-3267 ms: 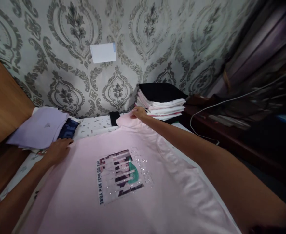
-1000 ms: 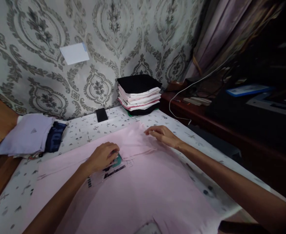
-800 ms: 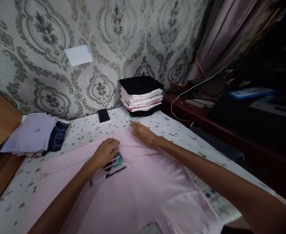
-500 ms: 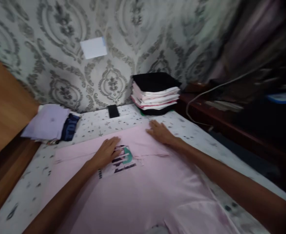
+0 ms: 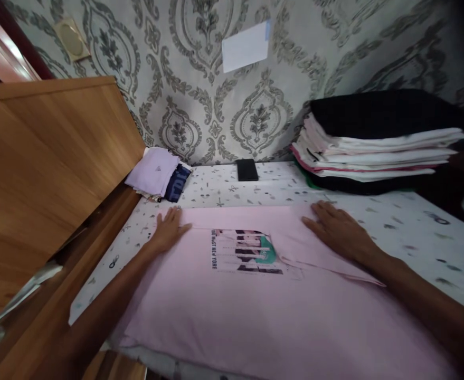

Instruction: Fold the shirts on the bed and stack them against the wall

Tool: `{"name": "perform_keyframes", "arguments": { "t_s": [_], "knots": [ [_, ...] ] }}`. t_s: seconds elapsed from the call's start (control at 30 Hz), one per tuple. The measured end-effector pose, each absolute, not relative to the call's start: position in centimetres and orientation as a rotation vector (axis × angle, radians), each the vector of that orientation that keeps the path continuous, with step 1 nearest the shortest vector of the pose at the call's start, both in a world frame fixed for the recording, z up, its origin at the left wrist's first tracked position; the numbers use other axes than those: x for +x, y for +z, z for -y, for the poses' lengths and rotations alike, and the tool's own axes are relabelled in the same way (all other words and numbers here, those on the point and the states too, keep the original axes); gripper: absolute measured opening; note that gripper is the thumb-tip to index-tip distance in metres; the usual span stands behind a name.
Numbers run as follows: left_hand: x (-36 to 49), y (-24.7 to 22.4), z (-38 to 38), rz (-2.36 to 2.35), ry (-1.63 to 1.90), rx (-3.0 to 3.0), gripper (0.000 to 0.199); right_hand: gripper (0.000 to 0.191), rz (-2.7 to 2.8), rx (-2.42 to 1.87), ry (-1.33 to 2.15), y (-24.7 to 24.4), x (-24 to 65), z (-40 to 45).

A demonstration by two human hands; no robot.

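A pink T-shirt (image 5: 255, 311) lies spread in front of me, its far part folded over. A print with lettering and a green patch shows in its middle. On the shirt's far left corner rests my left hand (image 5: 168, 228), fingers apart and flat. My right hand (image 5: 337, 227) lies palm down on the folded pink cloth at the far right, its fingers stretched out. Neither hand grips anything. A folded flap with a loose hem reaches out beneath my right wrist.
White patterned sheet (image 5: 211, 192) covers the surface. A tall stack of folded clothes (image 5: 382, 142) stands at the back right, a smaller lilac and navy pile (image 5: 154, 171) at the back left. Between them lies a black phone-like object (image 5: 247, 170). A wooden panel (image 5: 57, 158) borders the left.
The view has swung left. My left hand has slid from beside the print to the shirt's far left corner. My right hand stays on the far right part of the cloth.
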State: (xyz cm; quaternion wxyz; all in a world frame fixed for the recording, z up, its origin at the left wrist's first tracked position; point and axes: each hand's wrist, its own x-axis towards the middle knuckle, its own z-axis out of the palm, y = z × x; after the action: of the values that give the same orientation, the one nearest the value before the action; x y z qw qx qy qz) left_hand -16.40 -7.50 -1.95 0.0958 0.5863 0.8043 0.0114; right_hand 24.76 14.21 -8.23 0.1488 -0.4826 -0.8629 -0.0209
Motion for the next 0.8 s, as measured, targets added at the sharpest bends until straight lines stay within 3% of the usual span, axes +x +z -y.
{"name": "perform_keyframes", "arguments": {
  "t_s": [0.3, 0.57, 0.8],
  "knots": [
    [-18.5, -3.1, 8.6, -2.548, -0.038, 1.720, 0.073, 0.062, 2.561, -1.484, 0.029, -6.9, 24.7, -13.8],
    [-19.0, -4.0, 8.5, -2.615, -0.031, 1.790, 0.072, 0.053, 2.535, -1.450, 0.075, -5.5, 24.8, -12.9],
    [-18.9, -4.0, 8.6, -2.616, 0.037, 1.832, 0.073, 0.050, 2.643, -1.068, 0.170, -3.6, 26.3, -7.3]
  ]
}}
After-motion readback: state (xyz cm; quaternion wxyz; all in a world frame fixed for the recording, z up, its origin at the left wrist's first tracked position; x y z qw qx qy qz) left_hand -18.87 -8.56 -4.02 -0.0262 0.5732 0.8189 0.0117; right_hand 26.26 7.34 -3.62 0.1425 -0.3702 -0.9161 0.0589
